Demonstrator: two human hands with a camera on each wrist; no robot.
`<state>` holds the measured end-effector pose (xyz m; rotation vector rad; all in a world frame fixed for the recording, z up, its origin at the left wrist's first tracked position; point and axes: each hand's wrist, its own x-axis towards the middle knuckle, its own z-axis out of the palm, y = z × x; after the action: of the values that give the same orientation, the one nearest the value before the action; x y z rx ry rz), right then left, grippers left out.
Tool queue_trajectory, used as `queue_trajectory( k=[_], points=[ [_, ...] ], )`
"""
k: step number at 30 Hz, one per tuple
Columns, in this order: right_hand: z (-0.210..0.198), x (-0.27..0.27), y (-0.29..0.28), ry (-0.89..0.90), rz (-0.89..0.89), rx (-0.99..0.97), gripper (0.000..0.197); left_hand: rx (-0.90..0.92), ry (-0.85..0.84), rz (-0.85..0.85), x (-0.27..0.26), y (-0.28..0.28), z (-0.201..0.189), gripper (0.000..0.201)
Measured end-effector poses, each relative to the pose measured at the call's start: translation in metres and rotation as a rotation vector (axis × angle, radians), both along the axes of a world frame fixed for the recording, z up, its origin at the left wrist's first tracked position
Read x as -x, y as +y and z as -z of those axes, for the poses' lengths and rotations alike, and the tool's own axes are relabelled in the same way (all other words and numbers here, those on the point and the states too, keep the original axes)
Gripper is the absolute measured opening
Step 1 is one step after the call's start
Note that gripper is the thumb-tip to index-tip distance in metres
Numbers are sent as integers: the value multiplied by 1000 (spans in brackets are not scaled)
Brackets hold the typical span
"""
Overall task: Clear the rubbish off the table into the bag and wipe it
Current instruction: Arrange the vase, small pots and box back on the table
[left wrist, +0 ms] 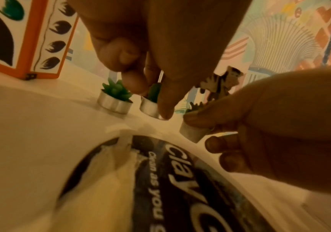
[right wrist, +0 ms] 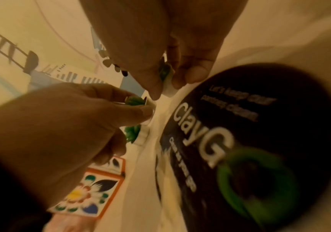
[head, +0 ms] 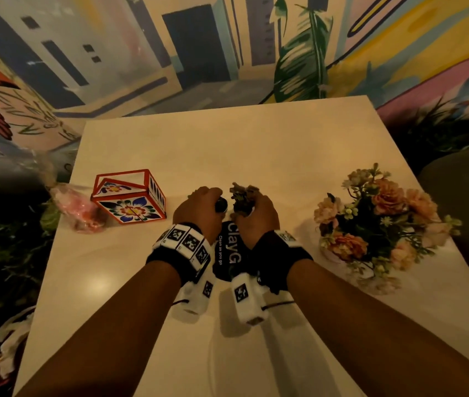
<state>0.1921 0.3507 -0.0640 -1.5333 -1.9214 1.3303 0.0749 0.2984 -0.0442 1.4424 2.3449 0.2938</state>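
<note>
Far left of the fingers, off the table (head: 256,144) edge, a pink crumpled plastic bag (head: 77,207), prob. the rubbish bag; next to it a painted box (head: 130,197) w/ orange trim. Left hand (head: 199,209) is curled down over a small tealight cup w/ green succulent top (left wrist: 150,102), thumb & fingertips (left wrist: 165,108) pinching its rim; a second green tealight (left wrist: 116,100) stands free just left of those fingers. Right hand (head: 256,214) grips a small white pot w/ a zebra-striped bit sticking up (left wrist: 192,131), fingers wrapped round it. Under both wrists lies a round black "ClayGo" sticker (head: 229,250). Far right of the fingers, a flower arrangement (head: 376,222). Step in hand looks like gathering small items from mid-table, before any wiping. Next move prob. needs lifting both w/o tipping, then carrying them left to the bag; no cloth visible yet.
</note>
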Motion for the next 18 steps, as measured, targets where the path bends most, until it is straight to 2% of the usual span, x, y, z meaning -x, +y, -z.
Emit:
queue_trajectory(
  k=[5, 11, 13, 18],
  points=[
    [2, -60, -43, 143, 74, 84, 42, -35, -82, 5, -31, -25, -4, 51],
    [10, -99, -46, 151, 166, 92, 27, -51, -162, 46, -74, -34, 3, 25],
    [15, -102, -40, 87, 154, 107, 29, -51, -166, 40, -81, -34, 8, 21],
    [29, -99, -32, -83, 82, 107, 55, -46, -127, 13, -88, -37, 10, 25]
  ],
)
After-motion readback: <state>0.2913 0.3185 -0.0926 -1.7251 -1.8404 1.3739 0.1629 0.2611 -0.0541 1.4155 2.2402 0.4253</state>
